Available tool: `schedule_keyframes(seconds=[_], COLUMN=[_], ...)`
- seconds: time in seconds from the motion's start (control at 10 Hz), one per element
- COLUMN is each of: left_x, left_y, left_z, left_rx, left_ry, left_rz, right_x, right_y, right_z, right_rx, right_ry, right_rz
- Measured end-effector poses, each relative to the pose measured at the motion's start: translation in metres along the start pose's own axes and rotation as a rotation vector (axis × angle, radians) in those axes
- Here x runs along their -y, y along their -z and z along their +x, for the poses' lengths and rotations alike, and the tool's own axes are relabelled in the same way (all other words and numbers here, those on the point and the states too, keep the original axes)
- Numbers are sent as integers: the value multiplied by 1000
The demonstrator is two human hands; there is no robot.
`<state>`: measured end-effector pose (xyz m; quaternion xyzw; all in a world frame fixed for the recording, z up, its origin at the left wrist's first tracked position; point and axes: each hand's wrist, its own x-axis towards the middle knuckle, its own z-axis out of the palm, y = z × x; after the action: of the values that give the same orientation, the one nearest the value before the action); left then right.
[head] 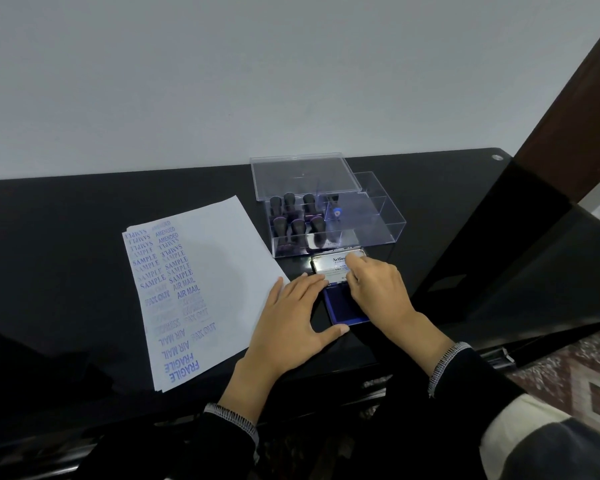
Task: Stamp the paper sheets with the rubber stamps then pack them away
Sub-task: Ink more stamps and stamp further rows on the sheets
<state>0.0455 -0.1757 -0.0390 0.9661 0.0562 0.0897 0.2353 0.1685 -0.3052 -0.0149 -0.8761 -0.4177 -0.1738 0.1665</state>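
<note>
A thin stack of white paper sheets [215,282] lies on the black table, its left side covered in blue stamp prints. Behind it on the right, a clear plastic box [378,216] with its lid [302,174] raised holds several dark rubber stamps [297,223]. In front of the box sits a blue ink pad [343,306] with its metal lid [333,265] tilted up. My right hand [378,289] grips that lid from the right. My left hand [295,313] rests flat against the pad's left side, thumb at its near corner.
The glossy black table [84,209] stands against a pale wall. A dark wooden post [568,116] rises at the right, with patterned floor [575,382] below it. The box's right compartments hold nothing.
</note>
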Motion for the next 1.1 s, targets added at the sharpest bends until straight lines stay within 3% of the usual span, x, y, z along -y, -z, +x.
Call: schedule_keyframes(seconds=[0.3,0.6,0.8,1.1], left_x=[-1,-1,-2,-1], left_y=[1,1,2,1], left_z=[0,-1,-1,-1], left_rx=[-1,-22,-14,-4], left_ry=[3,-7,0,0], left_rz=[7,10,6,11], right_x=[-10,-1,-12,-14], right_y=[-4,-1,-2,0], right_z=[-1,-2,2,18], right_rx=[-43,15,-15,154], right_ry=[-95,-5,-84,-83], right_rz=[165,0,176,137])
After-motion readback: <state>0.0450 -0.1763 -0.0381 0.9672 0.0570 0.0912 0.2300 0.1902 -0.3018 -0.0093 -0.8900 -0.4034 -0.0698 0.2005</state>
